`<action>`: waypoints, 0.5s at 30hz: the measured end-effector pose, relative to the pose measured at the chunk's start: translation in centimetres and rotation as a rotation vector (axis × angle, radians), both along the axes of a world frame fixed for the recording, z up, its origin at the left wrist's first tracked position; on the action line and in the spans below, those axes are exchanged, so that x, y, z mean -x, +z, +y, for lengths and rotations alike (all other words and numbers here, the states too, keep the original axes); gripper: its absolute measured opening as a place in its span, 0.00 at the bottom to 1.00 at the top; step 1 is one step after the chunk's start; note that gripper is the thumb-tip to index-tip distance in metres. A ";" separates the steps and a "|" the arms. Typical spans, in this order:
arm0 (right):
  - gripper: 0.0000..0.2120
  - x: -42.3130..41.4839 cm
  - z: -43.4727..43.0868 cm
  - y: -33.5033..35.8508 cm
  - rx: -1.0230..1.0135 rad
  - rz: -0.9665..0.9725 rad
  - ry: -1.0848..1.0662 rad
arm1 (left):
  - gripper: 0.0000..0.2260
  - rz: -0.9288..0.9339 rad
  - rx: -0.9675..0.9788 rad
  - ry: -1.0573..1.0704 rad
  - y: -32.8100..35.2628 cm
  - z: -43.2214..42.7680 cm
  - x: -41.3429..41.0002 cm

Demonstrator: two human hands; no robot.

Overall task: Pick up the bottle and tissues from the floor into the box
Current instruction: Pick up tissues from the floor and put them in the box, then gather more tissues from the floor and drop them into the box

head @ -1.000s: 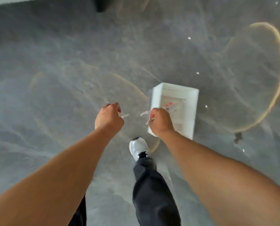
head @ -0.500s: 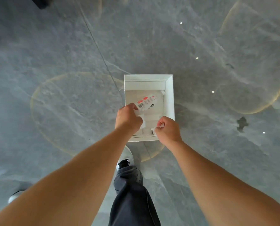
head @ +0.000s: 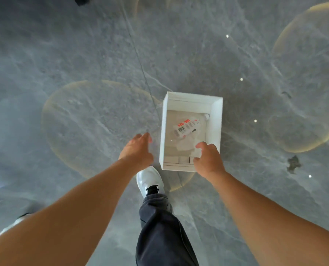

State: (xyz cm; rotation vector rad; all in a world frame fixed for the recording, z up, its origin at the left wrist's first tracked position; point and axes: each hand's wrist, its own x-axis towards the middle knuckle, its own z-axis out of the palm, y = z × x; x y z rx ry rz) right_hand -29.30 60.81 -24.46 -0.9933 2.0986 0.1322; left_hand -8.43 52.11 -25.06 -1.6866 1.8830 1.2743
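Note:
A white box [head: 216, 120] stands open on the grey floor. Inside it a clear bottle [head: 187, 127] with a red and white label lies on its side, cap toward the far right corner. A white tissue [head: 184, 144] lies crumpled in the box below the bottle. My left hand [head: 137, 148] hovers just left of the box, fingers spread and holding nothing. My right hand [head: 207, 158] is over the box's near right corner, thumb and fingers pinching a second small white tissue [head: 196, 154].
My white shoe [head: 149, 179] and dark trouser leg [head: 161, 227] stand right in front of the box. Another shoe [head: 12, 225] shows at the lower left. A dark stain [head: 294, 164] marks the floor to the right; a dark object [head: 81, 0] sits at the top edge.
Both hands came over the box holding tissues. My left hand has let go, opened and moved off to the left of the box; a tissue now lies inside.

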 end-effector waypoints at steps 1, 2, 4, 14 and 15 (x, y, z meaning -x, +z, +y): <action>0.17 -0.7 -1.1 0.9 -0.009 -0.001 0.032 | 0.20 -0.031 0.022 -0.010 0.9 -0.6 -1.8; 0.16 -1.6 -2.4 1.8 -0.018 -0.003 0.069 | 0.18 -0.061 0.053 0.012 1.9 -1.3 -3.7; 0.15 -4.0 -5.1 3.5 -0.038 -0.011 0.142 | 0.15 -0.107 0.111 0.109 3.8 -2.4 -7.6; 0.09 -32.6 -13.3 8.9 0.019 -0.005 0.622 | 0.13 -0.230 0.175 0.496 10.1 0.4 -36.6; 0.09 -36.3 -13.1 9.1 0.018 -0.016 0.668 | 0.13 -0.257 0.158 0.541 10.3 1.9 -40.3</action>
